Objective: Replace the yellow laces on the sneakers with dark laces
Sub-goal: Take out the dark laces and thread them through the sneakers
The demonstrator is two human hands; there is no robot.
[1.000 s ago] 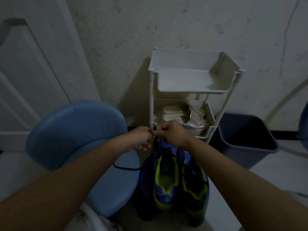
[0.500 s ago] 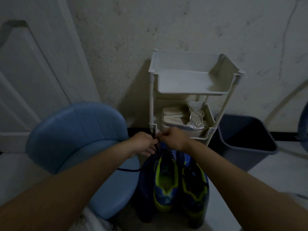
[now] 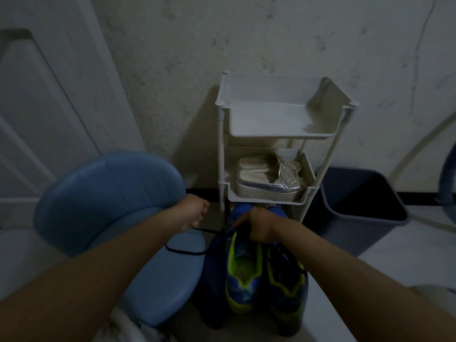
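Observation:
Two blue sneakers with lime-yellow trim stand side by side, toes away from me: the left sneaker (image 3: pixel 243 270) and the right sneaker (image 3: pixel 287 290). A dark lace (image 3: pixel 187 251) runs from the left sneaker's front out over the blue chair seat. My left hand (image 3: pixel 193 213) is closed on the lace, pulled off to the left of the shoes. My right hand (image 3: pixel 259 227) grips the front of the left sneaker, hiding its eyelets. No yellow lace can be made out in this dim light.
A blue padded chair (image 3: pixel 111 198) stands at the left, touching the sneakers. A white tiered rack (image 3: pixel 283 137) against the wall holds silver sandals (image 3: pixel 269 178). A dark bin (image 3: pixel 360 201) stands to the right. A white door (image 3: pixel 37 95) is at the far left.
Both hands were pinched together above the shoes. Now my left hand has drawn the dark lace out to the left, and my right hand has dropped onto the left sneaker's front.

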